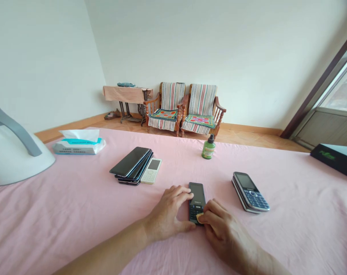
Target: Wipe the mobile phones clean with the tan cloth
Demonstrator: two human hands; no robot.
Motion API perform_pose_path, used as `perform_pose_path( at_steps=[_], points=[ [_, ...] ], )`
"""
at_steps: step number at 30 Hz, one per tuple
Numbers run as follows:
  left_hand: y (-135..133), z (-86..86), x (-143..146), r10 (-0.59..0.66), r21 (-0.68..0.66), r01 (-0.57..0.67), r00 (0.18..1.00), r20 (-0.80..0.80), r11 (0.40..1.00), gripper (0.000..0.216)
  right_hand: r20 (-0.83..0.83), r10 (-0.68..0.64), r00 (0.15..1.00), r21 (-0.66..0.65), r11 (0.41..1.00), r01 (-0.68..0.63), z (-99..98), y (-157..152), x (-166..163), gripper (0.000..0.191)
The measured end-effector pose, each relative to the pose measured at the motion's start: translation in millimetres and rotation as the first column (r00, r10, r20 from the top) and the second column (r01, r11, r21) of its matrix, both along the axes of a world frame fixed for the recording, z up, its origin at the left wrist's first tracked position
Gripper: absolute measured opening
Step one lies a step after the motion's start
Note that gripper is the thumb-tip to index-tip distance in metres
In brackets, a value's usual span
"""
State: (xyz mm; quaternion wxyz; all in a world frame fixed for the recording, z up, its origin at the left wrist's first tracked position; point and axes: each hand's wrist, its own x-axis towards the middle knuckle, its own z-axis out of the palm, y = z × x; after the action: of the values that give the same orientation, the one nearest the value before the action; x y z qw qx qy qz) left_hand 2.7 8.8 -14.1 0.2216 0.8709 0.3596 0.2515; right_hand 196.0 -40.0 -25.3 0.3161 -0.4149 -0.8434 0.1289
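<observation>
A dark keypad phone point(197, 194) lies face up on the pink tablecloth between my hands. My left hand point(169, 212) holds it along its left side, with fingertips at the upper edge and the thumb by the lower corner. My right hand point(223, 227) is closed in a pinch on a small yellow piece of cloth point(199, 217), which touches the lower keypad. Most of that piece is hidden by the fingers. To the right, a blue keypad phone point(249, 191) rests on top of another phone.
A fanned stack of black smartphones point(132, 164) lies beside a white keypad phone point(151, 171). Farther off stand a green spray bottle point(208, 148), a tissue pack point(78, 146) and a white kettle point(18, 152). A black box point(332, 156) sits at the right edge. Two chairs point(200, 110) are beyond the table.
</observation>
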Motion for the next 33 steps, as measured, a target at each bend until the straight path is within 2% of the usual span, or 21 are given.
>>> perform_pose_path(
  at_steps=[6,12,18,24,30,33],
  points=[
    [2.8,2.4,0.8,-0.005,-0.017,0.006,1.000,0.015,1.000,0.060,0.005,0.064,0.998,-0.030,0.998,-0.064,3.3,3.2,-5.4,0.027],
    [3.3,3.8,0.2,-0.033,-0.002,0.033,0.999,0.027,0.999,0.067,-0.018,-0.005,1.000,-0.025,1.000,0.004,-1.0,1.1,6.3,0.031],
    [4.8,3.0,-1.1,-0.062,0.013,0.061,0.997,0.056,0.998,0.062,-0.012,0.080,0.997,-0.032,0.996,-0.081,1.7,-1.8,-1.9,0.030],
    [3.8,5.2,-2.4,-0.050,-0.025,0.050,0.998,0.023,0.998,0.065,-0.013,0.009,1.000,-0.039,0.999,-0.009,1.8,-0.5,7.2,0.032],
    [5.3,3.4,-1.8,-0.055,-0.045,0.056,0.998,0.023,0.997,0.063,-0.031,0.099,0.995,-0.035,0.994,-0.100,3.6,0.6,0.0,0.027],
    [5.1,4.1,-2.1,-0.055,-0.055,0.056,0.998,0.021,0.997,0.063,-0.037,0.062,0.997,-0.057,0.996,-0.064,5.1,0.5,3.5,0.030]
  ],
)
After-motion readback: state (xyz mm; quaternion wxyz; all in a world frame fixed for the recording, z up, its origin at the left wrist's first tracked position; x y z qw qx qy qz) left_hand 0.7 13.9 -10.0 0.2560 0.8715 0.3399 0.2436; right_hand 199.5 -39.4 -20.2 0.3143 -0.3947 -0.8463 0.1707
